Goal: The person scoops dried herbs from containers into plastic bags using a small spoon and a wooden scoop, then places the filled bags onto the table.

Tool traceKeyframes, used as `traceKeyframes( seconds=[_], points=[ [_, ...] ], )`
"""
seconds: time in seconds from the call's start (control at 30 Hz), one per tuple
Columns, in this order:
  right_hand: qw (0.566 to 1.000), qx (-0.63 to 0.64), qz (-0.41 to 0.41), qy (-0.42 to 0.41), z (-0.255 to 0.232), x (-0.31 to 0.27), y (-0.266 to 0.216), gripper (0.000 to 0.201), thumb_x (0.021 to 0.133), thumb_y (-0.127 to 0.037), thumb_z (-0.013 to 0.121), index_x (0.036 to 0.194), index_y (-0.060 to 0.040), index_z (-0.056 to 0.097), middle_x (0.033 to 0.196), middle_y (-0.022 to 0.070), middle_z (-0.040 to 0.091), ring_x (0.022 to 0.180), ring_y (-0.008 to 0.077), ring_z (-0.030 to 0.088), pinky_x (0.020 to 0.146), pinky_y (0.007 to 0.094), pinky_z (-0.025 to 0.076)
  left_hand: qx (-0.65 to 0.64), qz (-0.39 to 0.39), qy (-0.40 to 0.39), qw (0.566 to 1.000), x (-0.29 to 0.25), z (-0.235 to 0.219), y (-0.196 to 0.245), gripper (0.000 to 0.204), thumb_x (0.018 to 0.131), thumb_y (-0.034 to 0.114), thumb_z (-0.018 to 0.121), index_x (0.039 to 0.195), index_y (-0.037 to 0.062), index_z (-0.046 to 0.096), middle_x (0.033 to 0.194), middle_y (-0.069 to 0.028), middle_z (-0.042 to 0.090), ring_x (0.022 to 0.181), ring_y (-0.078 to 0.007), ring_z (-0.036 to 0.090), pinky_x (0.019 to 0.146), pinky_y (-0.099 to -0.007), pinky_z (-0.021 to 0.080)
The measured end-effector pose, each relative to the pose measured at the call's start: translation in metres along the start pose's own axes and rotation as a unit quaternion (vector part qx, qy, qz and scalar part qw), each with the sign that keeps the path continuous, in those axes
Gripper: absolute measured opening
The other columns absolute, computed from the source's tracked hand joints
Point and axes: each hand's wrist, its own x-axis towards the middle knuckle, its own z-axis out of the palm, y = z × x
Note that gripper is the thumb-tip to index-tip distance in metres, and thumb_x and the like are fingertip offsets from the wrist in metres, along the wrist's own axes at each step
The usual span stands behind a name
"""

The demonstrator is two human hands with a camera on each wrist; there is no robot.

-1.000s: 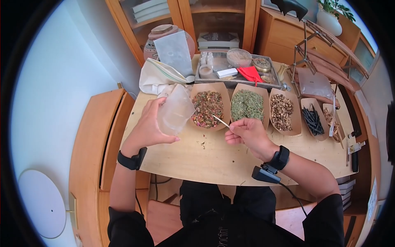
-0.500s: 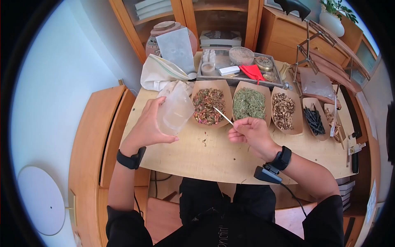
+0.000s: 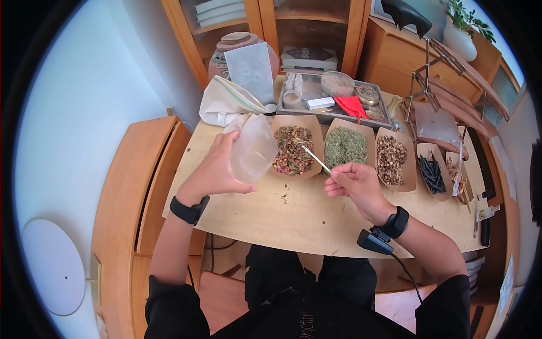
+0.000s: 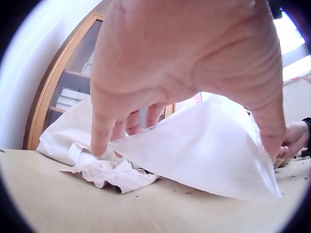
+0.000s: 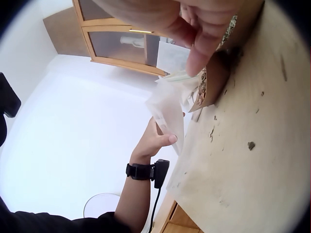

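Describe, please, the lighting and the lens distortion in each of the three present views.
Head view: fairly even light, strong fisheye look, the table showing a bowed near edge; left wrist view: bright glare at upper right, the translucent pouch nearly white; right wrist view: scene turned sideways, pale wall washed out, right hand close to the lens and slightly soft. Dark corners in all three.

Smooth translucent bag, matt cardboard tray, rough dried petals, smooth wooden tabletop
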Motion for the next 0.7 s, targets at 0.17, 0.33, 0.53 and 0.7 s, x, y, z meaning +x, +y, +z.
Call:
traceKeyframes(
  seconds=[0.17,0.33,0.53,0.7],
  points=[
    [0.999,-0.017,-0.031,-0.018,0.001,-0.009,-0.017,0.014,0.094,-0.007,0.057,0.101,0.0051,0.057,0.087,0.0146,0.066,0.073,0.0185,0.067,0.069,0.0293,0.059,-0.014,0.011,-0.002,1.000,0.003,0.001,0.001,0.113,0.053,0.036,0.087,0.139,-0.0059,0.025,0.135,-0.0232,0.035,0.129,-0.0360,0.037,0.107,-0.0391,0.035],
    [0.996,-0.039,-0.064,-0.050,0.003,-0.021,-0.045,0.013,0.094,-0.006,0.057,0.099,0.0056,0.057,0.086,0.0138,0.066,0.072,0.0175,0.067,0.067,0.0285,0.059,-0.010,0.019,0.002,1.000,0.008,0.002,0.005,0.114,0.053,0.037,0.087,0.139,-0.0064,0.025,0.135,-0.0233,0.035,0.129,-0.0363,0.037,0.107,-0.0394,0.034],
    [0.983,-0.122,-0.112,-0.080,0.010,-0.029,-0.058,0.011,0.093,-0.004,0.057,0.095,0.0059,0.058,0.082,0.0123,0.066,0.071,0.0164,0.067,0.066,0.0275,0.058,-0.019,0.050,0.008,0.999,0.018,0.002,0.024,0.114,0.053,0.038,0.087,0.139,-0.0057,0.026,0.133,-0.0235,0.037,0.128,-0.0362,0.038,0.106,-0.0404,0.034],
    [0.792,-0.483,-0.369,-0.053,0.010,-0.038,-0.061,0.008,0.088,-0.003,0.061,0.095,0.0028,0.059,0.076,0.0126,0.066,0.066,0.0174,0.068,0.061,0.0289,0.055,-0.029,0.054,-0.004,0.998,0.020,0.006,0.036,0.114,0.053,0.040,0.088,0.139,-0.0046,0.026,0.133,-0.0234,0.038,0.128,-0.0359,0.039,0.106,-0.0410,0.034]
  ],
)
